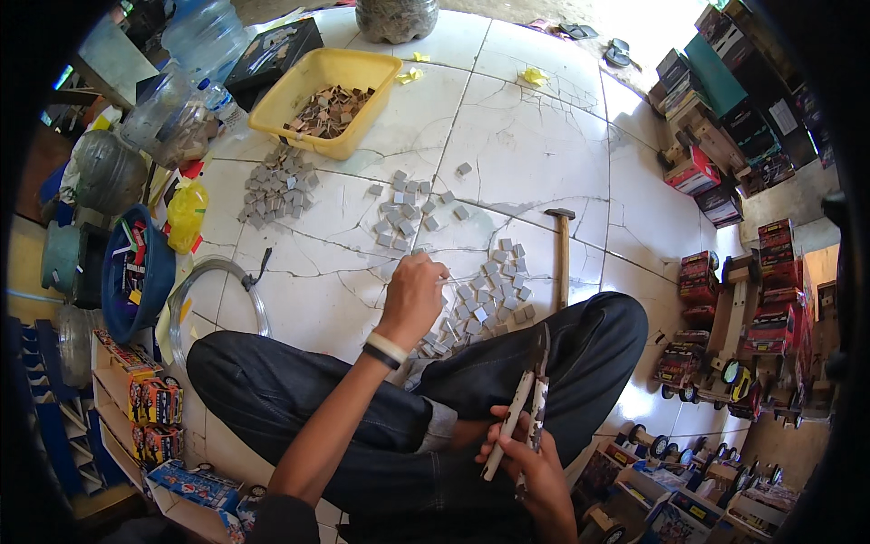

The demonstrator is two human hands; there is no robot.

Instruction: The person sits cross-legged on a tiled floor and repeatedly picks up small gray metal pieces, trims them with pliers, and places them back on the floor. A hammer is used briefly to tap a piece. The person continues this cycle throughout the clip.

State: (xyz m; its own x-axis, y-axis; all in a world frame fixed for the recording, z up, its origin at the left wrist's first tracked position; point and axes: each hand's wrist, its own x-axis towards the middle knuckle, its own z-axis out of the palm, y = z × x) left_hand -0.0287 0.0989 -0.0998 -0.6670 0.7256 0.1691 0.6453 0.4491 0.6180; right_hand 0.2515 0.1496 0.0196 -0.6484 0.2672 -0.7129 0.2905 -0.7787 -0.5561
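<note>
My left hand (pixel 415 292), wearing a white and a black wristband, reaches over the floor between two groups of small grey square pieces. Its fingers are pinched together, and whatever they hold cannot be made out. One group of grey pieces (pixel 399 213) lies just beyond it; another pile (pixel 489 295) spreads to its right, in front of my crossed legs. Above my right thigh, my right hand (pixel 530 462) is closed around a bladed tool (pixel 538 403) with a dark pointed blade and two pale, worn bars like handles. The blade points away from me.
A hammer (pixel 563 258) lies right of the pile. Further off stand a yellow tub (pixel 390 68) of brown pieces and a third grey heap (pixel 279 186). On the left are a wire coil (pixel 177 308) and blue basin (pixel 163 281). Toy trucks (pixel 698 363) line the right side.
</note>
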